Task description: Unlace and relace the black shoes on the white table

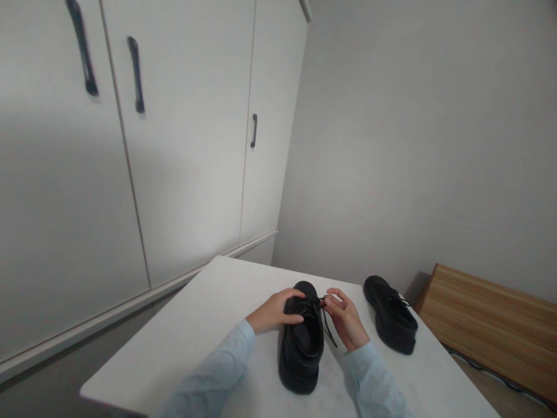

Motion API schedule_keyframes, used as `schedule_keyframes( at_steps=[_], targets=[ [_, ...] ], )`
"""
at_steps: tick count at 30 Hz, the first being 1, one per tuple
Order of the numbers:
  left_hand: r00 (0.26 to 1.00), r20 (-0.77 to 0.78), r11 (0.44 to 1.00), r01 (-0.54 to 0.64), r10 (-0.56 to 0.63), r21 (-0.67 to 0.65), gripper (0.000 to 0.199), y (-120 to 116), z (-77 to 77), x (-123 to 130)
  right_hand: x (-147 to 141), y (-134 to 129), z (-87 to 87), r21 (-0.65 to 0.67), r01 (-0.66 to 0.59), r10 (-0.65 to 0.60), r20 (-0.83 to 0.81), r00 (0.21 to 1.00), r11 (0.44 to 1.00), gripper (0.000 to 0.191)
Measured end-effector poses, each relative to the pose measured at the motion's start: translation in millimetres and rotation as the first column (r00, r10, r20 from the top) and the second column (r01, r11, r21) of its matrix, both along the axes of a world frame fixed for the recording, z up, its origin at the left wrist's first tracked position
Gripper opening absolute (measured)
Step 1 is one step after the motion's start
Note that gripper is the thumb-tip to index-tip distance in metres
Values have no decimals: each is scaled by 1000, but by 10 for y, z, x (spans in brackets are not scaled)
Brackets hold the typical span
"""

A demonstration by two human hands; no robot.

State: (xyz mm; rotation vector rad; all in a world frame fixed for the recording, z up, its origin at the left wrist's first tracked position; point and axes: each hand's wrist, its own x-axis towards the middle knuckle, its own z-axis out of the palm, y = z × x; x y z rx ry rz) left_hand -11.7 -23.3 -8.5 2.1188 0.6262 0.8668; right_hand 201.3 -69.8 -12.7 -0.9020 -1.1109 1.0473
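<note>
Head view: near the surface's [204, 313] front edge, the left hand [274, 312] lies over the shoe's [301, 348] toe without closing, while the right hand [346, 319] pinches its thin lace [327, 325] (limp, likely slippery). The stiff, fairly heavy shoe is best held by its sole.

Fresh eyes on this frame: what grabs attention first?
Both hands on the black leather lace-up shoe at the near middle of the white table: left hand on its upper, right hand pinching the black lace. A second black shoe sits apart, to the right.
</note>
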Motion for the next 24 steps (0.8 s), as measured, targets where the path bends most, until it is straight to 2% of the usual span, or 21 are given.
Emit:
schedule_keyframes(
  at_steps=[6, 11, 19, 22, 24],
  targets=[
    [1000, 9, 1000, 6, -5, -10, 55, -1, -1, 1, 32, -51, 100, -13, -45, 41, -213, 976, 999, 29],
    [1000, 3, 1000, 8, -8, -14, 56, 9, -10, -3, 133, -23, 97, 39, 31, -19, -273, 962, 999, 30],
    [1000, 11, 1000, 7, -6, -29, 55, -2, 4, -6, 231, 11, 82, 108, 157, -152, -50, 987, 982, 29],
    [1000, 16, 1000, 9, -8, -24, 55, -3, 4, -5, 249, 1, 108, 156, 184, -205, 132, 970, 971, 25],
    [1000, 19, 1000, 12, -12, -17, 54, -2, 2, -5, 249, -5, 118, 175, 178, -227, 324, 918, 968, 25]
  ],
)
